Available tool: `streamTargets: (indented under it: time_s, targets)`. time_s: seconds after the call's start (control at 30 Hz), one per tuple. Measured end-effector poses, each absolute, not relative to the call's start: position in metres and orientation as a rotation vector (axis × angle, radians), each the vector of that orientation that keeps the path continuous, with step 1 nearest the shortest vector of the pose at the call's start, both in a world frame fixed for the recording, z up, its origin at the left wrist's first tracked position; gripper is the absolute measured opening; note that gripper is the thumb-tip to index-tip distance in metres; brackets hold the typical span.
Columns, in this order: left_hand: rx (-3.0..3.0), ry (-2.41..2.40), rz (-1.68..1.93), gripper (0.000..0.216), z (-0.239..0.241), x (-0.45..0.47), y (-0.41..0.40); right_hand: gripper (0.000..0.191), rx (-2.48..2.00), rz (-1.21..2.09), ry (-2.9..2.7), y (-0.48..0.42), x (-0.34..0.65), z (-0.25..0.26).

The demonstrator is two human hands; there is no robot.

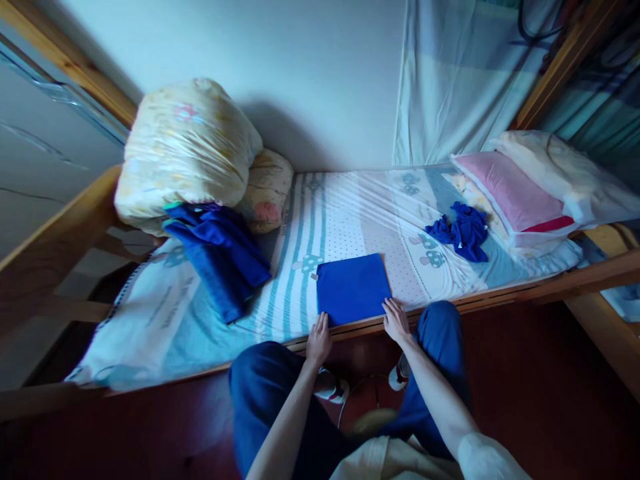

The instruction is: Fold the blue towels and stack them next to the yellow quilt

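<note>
A blue cloth [353, 289], folded into a flat, neat square with a small pale tag at its left edge, lies at the front edge of the bed. My left hand [319, 341] touches its near left corner, fingers stretched forward. At the near right corner, the fingers of my right hand [397, 321] rest on the edge, slightly bent and spread. Neither hand lifts the cloth. To the left, a loose blue garment [220, 257] is draped over the bed. A crumpled blue cloth [461, 231] lies to the right.
The mattress [295, 293] has a patterned sheet. A big bundled quilt [187, 147] and a pillow [270, 190] stand at the left end. A pink pillow [513, 187] and bedding lie at the right. A wooden rail [525, 297] runs along the front; a curtain [445, 87] hangs behind.
</note>
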State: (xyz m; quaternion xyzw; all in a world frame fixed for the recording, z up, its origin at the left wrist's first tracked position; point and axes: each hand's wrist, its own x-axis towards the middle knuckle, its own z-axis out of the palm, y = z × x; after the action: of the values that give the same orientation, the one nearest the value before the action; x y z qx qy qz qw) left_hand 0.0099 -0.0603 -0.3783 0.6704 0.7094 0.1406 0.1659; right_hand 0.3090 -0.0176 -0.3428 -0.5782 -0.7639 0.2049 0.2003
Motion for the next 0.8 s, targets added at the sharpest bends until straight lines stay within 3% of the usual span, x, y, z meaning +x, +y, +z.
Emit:
streamTargets:
  time_s: [0.13,0.47,0.8]
  targets:
    - [1.921,2.133,0.262,0.066,-0.383,0.020,-0.049,0.063,-1.793,0.531,-2.107,-0.014,0.298,-0.350]
    - [2.141,2.147,-0.009,0.051,-0.384,0.021,-0.034,0.044,-1.858,0.566,-2.195,0.008,0.305,-0.340]
    - [2.236,2.040,0.027,0.054,-0.373,0.006,-0.052,0.056,-1.700,0.709,-2.227,-0.004,0.328,-0.328]
